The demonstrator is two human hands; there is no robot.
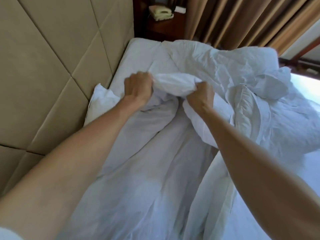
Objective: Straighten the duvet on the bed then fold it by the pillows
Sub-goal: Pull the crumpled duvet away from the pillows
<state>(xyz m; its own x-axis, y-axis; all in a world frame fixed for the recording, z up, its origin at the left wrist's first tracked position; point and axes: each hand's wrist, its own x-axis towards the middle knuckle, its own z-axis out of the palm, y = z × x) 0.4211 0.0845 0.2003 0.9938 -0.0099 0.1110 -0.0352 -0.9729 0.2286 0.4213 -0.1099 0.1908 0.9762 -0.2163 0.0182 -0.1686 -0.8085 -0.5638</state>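
Note:
A white duvet [216, 70] lies crumpled across the bed, bunched in thick folds toward the right. My left hand [138, 87] and my right hand [201, 96] both grip a raised ridge of the duvet near the middle, fists closed, about a hand's width apart. A long fold of it [138, 161] runs down toward me between my arms. A white pillow [98, 99] leans against the headboard at the left, partly hidden behind my left forearm. The bare white sheet [136, 56] shows next to the headboard.
A beige padded headboard [52, 66] fills the left side. At the far end stands a dark bedside table [164, 26] with a pale telephone [161, 13]. Brown curtains [242, 18] hang behind the bed. Bright light comes from the right.

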